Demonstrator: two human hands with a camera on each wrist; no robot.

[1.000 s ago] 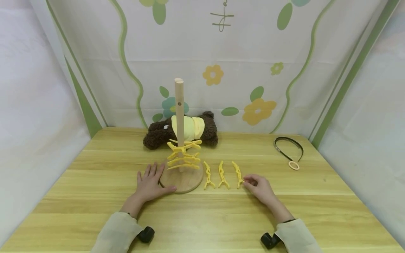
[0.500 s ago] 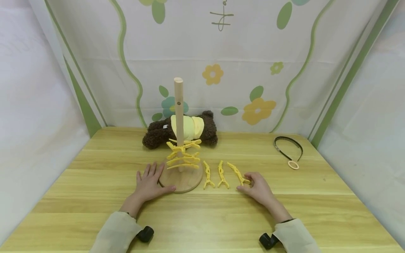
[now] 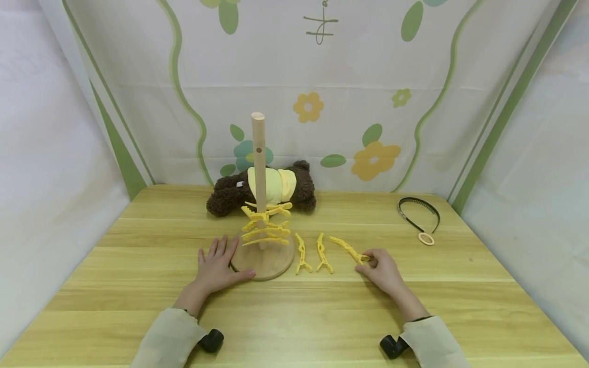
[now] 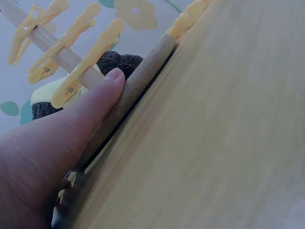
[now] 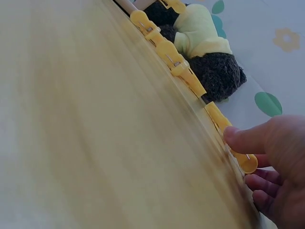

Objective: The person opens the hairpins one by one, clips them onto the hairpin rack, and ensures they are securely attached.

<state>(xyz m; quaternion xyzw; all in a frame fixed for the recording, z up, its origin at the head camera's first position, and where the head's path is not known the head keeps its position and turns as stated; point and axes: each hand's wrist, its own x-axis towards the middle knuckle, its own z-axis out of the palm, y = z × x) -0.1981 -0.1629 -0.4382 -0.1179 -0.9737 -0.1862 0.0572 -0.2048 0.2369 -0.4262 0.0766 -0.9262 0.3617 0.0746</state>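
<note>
My right hand [image 3: 383,271] pinches the handle end of a yellow alligator hair clip [image 3: 347,248] that lies slantwise at table level. In the right wrist view, the thumb is on this clip [image 5: 218,117]. Two more yellow hair clips [image 3: 301,254] lie side by side to its left. With fingers spread straight, my left hand [image 3: 220,268] rests against the round wooden base [image 3: 271,266] of an upright post [image 3: 259,168], its thumb on the base's edge. Several yellow hair clips [image 3: 267,234] are clamped across the lower post, as the left wrist view also shows.
Behind the post a brown plush bear [image 3: 303,186] in a yellow top lies on its side. A black toothed headband [image 3: 420,207] with a pale ring [image 3: 426,238] lies at the back right. A printed cloth backdrop [image 3: 345,66] rises behind the table [image 3: 294,322].
The rightmost loose clip has turned from nearly upright to slanting, its handle end shifting right, now between my right thumb and fingers. My left hand stays in place.
</note>
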